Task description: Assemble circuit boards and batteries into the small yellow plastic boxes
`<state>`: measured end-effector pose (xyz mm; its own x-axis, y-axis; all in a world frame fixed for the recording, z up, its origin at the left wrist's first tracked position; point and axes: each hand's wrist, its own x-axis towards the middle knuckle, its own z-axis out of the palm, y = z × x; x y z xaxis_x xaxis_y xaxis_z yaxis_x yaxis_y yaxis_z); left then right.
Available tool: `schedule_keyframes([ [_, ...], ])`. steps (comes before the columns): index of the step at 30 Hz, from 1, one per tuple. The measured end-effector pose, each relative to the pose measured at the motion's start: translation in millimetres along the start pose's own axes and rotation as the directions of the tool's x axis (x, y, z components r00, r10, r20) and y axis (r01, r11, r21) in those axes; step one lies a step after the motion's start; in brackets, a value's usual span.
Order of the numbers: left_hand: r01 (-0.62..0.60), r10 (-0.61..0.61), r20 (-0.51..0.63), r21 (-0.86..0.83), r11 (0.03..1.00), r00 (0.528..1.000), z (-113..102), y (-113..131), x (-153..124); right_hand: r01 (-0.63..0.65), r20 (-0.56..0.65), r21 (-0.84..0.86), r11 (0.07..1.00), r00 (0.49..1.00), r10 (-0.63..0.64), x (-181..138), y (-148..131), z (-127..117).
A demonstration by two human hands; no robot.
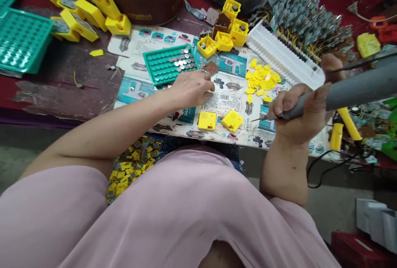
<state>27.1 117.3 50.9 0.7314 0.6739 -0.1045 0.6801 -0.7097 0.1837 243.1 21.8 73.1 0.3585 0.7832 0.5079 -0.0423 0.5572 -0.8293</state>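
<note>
My right hand (305,111) is wrapped around a grey electric screwdriver (350,88). Its thin bit points left, above the printed cardboard sheet (263,135). My left hand (194,86) is over the sheet at the right end of a teal tray (155,67), fingers curled down; what they hold, if anything, is hidden. A small brown piece (212,68) shows just beyond these fingers. Round silver button cells (182,62) lie in the tray. Two yellow square cases (207,120) with speaker holes rest near the front edge, between my hands.
Small yellow tabs (262,77) are heaped right of centre. Behind them stand open yellow cases (223,41) and a white rack (285,53) of wired circuit boards. A round brown tin (149,9) overflows with yellow cases. Yellow-handled pliers (350,124) lie at right.
</note>
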Motion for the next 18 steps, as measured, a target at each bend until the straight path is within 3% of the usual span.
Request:
schedule_keyframes([
  [3,0.002,-0.002,0.008,0.016,1.000,1.000,8.7,2.6,11.7,0.020,-0.047,-0.058,0.998,0.999,-0.023,-1.6,-1.7,19.7],
  [6,-0.006,0.004,-0.060,-0.039,0.999,0.998,9.2,3.3,10.1,0.031,-0.051,-0.014,0.999,0.998,-0.032,-4.1,-1.3,30.4],
  [9,-0.104,0.049,-0.196,-0.285,0.953,0.979,4.8,12.0,-4.6,0.007,-0.071,-0.021,1.000,0.997,-0.009,-7.7,-2.4,36.3],
  [12,-0.265,0.115,-0.316,-0.489,0.831,0.942,6.3,27.2,-21.8,0.020,-0.065,-0.024,1.000,0.998,-0.022,-11.4,-6.1,41.6],
  [14,-0.347,0.170,-0.382,-0.461,0.817,0.908,12.5,35.8,-29.1,0.068,-0.047,0.014,0.998,0.997,-0.067,-13.5,-9.4,44.5],
  [18,-0.405,0.302,-0.417,-0.183,0.896,0.857,26.4,44.1,-33.7,0.107,-0.026,0.107,0.988,0.994,-0.105,-17.0,-15.6,47.7],
])
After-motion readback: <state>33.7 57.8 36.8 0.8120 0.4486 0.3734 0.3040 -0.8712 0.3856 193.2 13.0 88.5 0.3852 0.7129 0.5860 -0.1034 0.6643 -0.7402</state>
